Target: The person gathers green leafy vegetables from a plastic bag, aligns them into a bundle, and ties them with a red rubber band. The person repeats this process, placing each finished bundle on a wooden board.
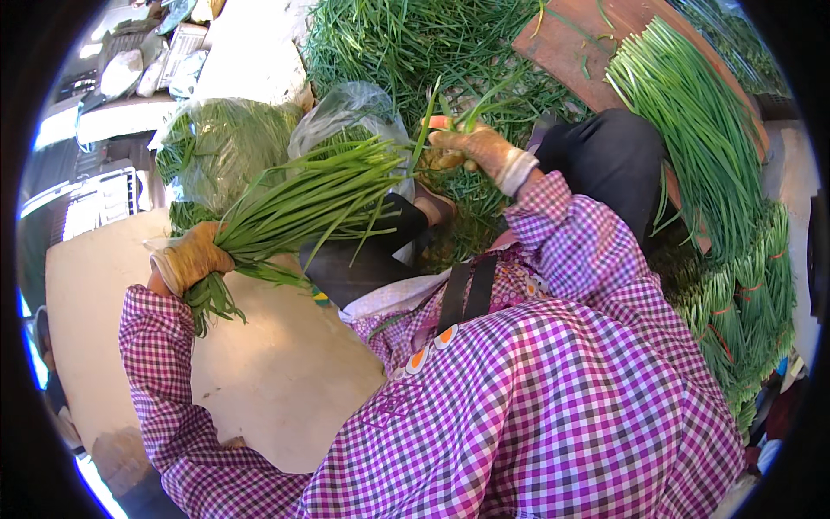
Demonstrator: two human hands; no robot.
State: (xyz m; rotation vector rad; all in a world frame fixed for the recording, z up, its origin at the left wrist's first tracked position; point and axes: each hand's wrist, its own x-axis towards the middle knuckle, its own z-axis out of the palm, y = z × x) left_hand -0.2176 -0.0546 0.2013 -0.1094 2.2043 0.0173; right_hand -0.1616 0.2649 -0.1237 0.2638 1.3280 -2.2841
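My left hand, in a stained work glove, grips a bunch of green garlic chives near its leafy end. The bunch points right, its stalk ends fanned out and pale green, and some leaf tips hang below my fist. My right hand, gloved with bare fingertips showing, is just beyond the stalk ends. A few loose chive blades stick out from between its fingers. One more blade stands upright between that hand and the bunch.
Loose chives pile up ahead. Bagged greens and a clear plastic bag stand left of them. At right, cut chives lie on a reddish board, with red-banded bundles below. A pale board lies beside me.
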